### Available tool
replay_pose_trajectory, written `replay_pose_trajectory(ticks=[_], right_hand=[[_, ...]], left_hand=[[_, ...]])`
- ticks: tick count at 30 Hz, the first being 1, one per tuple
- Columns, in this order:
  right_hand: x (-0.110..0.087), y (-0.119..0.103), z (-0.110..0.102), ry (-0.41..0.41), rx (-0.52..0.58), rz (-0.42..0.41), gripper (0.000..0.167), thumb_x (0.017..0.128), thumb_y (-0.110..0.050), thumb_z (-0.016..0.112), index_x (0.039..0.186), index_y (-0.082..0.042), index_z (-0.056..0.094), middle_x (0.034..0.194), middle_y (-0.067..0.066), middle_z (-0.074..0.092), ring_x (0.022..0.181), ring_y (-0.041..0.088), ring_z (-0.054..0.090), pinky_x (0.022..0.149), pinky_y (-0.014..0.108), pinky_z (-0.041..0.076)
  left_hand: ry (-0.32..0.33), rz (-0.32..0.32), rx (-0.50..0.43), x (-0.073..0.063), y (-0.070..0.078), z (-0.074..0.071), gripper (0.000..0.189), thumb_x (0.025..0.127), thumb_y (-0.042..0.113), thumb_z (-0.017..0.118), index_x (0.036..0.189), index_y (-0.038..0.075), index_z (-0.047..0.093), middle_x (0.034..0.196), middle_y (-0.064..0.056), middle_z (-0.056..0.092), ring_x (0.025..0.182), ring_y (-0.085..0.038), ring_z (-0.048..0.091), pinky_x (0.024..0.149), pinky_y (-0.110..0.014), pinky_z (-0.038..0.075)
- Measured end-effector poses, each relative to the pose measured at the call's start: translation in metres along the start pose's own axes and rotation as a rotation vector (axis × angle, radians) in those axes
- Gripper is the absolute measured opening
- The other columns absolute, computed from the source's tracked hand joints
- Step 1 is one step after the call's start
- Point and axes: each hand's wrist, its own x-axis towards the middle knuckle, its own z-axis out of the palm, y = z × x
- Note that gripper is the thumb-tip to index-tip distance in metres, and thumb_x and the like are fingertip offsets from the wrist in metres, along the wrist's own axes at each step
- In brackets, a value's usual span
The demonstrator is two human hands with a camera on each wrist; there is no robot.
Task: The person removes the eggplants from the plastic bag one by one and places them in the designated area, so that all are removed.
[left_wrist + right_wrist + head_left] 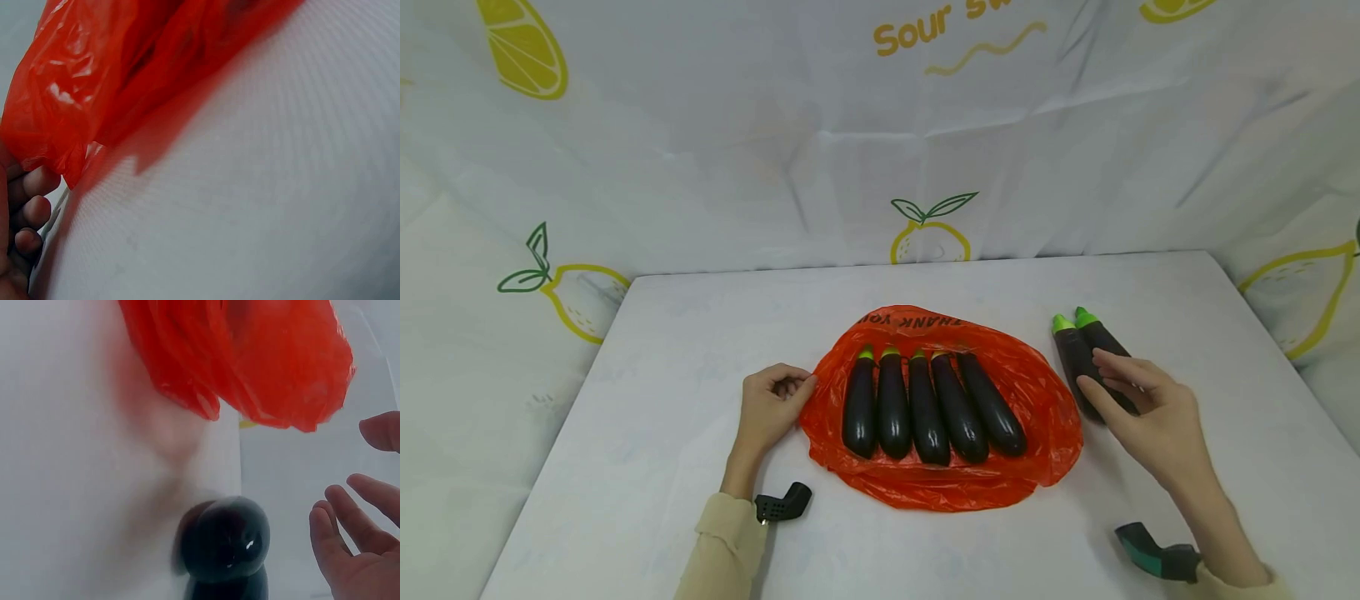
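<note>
White table (692, 342), eggplants (927, 412) in red bag (1051, 412)

Soft, even light fills the head view, and white glints streak the glossy eggplants (925, 408)! Over to the wrist views, duller and greyer, where glare flecks the red bag (103, 69) and blurred shadows smudge the white table (69, 487).

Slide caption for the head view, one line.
Five eggplants ringed by a red plastic bag, its edge pinched by the left fingers; right fingers near two more on the white table.
</note>
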Motion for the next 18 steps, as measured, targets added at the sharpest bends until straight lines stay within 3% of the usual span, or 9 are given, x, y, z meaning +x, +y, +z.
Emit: replay_pose_trajectory(ticks=[8,18], right_hand=[[-0.001,-0.012,0.008,-0.037,0.042,-0.054,0.042,0.083,0.010,0.075,0.124,0.009,0.067,0.116,-0.030,0.060,0.103,-0.011,0.059,0.090,0.000,0.045],[-0.001,-0.026,0.016,-0.081,0.047,-0.049,0.046,0.084,0.006,0.076,0.129,0.003,0.067,0.117,-0.025,0.060,0.102,-0.009,0.061,0.090,0.001,0.044]], left_hand=[[0.002,-0.004,-0.003,0.001,-0.001,0.000,0.006,0.087,0.007,0.077,0.086,0.001,0.077,0.071,-0.007,0.069,0.062,-0.005,0.049,0.058,-0.017,0.043],[-0.005,-0.001,0.000,0.000,0.000,0.000,0.007,0.087,0.006,0.077,0.086,0.000,0.077,0.071,-0.008,0.069,0.062,-0.006,0.049,0.057,-0.017,0.042]])
